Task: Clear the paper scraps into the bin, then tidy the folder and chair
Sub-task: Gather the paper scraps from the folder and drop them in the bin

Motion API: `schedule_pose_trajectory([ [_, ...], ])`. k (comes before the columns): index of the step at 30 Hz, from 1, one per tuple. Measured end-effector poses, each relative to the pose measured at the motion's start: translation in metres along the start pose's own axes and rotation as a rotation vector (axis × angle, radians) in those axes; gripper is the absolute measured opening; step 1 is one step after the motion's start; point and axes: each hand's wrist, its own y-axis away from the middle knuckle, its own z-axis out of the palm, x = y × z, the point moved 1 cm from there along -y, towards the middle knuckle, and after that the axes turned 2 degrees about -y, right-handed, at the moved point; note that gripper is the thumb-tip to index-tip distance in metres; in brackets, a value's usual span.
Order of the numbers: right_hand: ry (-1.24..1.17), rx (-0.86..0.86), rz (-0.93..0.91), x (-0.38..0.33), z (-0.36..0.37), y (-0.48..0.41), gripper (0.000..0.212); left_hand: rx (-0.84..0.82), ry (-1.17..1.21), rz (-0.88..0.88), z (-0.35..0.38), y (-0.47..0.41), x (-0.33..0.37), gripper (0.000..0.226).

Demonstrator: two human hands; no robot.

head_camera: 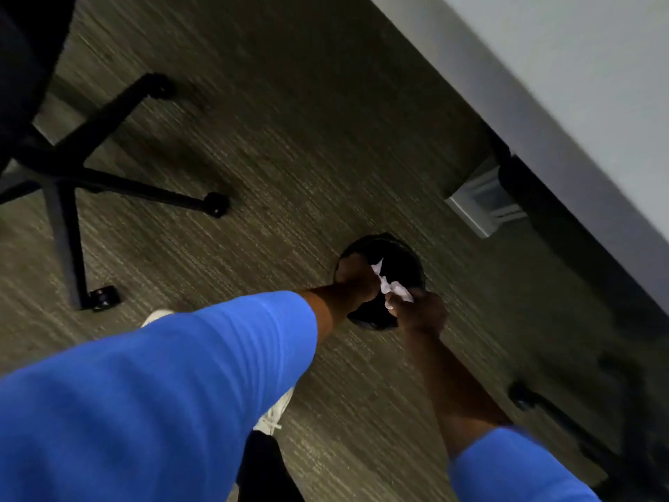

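A small round black bin [398,253] stands on the carpet near the desk's edge. Both my hands hover right over its opening. My left hand [356,280] is closed around white crumpled paper scraps [392,284], and my right hand [421,311] pinches the other end of the same scraps. The paper is above the bin's mouth, not inside it. A black office chair [54,168] on castors stands at the left. No folder is in view. The frame is blurred.
A pale grey desk top [579,67] runs diagonally across the upper right. A white floor box [485,206] sits under it. Another chair base [564,411] with a castor is at the lower right. My white shoe [275,414] is on the grey carpet.
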Motion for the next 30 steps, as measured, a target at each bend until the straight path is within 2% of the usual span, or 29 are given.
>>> schedule_pose_trajectory([
  [3, -0.048, -0.069, 0.068, 0.007, 0.008, -0.020, 0.025, -0.072, -0.029, -0.017, 0.011, -0.018, -0.003, 0.069],
  [5, -0.128, -0.143, 0.105, 0.011, 0.012, -0.027, 0.019, -0.137, 0.038, -0.049, 0.014, -0.023, -0.007, 0.078],
  [8, -0.005, -0.111, 0.053, 0.012, 0.014, -0.031, 0.033, -0.182, 0.017, -0.052, 0.012, -0.026, -0.013, 0.081],
  [12, 0.030, -0.050, -0.015, -0.004, 0.009, -0.011, 0.031, -0.186, -0.139, 0.043, -0.006, -0.006, -0.018, 0.058],
  [16, 0.017, -0.016, -0.193, -0.036, 0.007, 0.027, 0.027, -0.213, -0.169, 0.085, -0.046, 0.030, -0.033, 0.043],
  [21, -0.031, -0.073, -0.346, -0.107, 0.016, 0.083, 0.031, -0.030, -0.024, -0.060, -0.111, 0.088, -0.058, 0.035],
  [25, -0.018, -0.238, -0.406, -0.175, 0.032, 0.126, 0.037, 0.130, 0.053, -0.111, -0.164, 0.133, -0.086, 0.023],
  [30, -0.101, -0.393, -0.481, -0.271, 0.057, 0.190, 0.036, 0.328, 0.131, -0.148, -0.242, 0.184, -0.126, 0.028],
])
